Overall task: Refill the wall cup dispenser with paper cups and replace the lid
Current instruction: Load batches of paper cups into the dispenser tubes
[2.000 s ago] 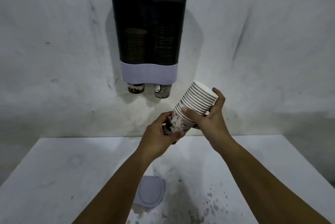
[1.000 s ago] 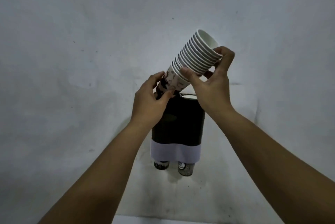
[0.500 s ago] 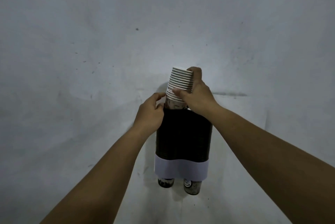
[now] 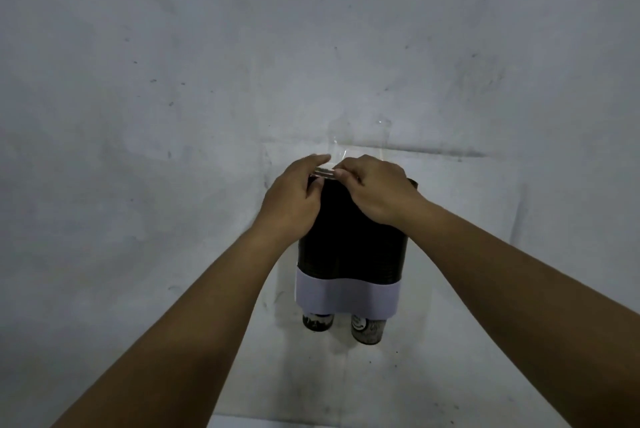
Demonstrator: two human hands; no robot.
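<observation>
Pinching the light, crushable cup stack (image 4: 325,172) by its rims atop the dispenser (image 4: 349,240), left hand (image 4: 294,200) and right hand (image 4: 375,190) should press gently.

The single head-worn camera looked forward, close to the wall (image 4: 173,81), with the dispenser (image 4: 349,247) just below centre.

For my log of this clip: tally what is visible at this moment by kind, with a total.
Hands: 2, left hand and right hand, both at the dispenser's top
Wall cup dispenser: 1
Cups poking out below: 2, left cup and right cup
Cup stack rims seen between the hands: 1 stack, cups not countable
Total: 6
</observation>
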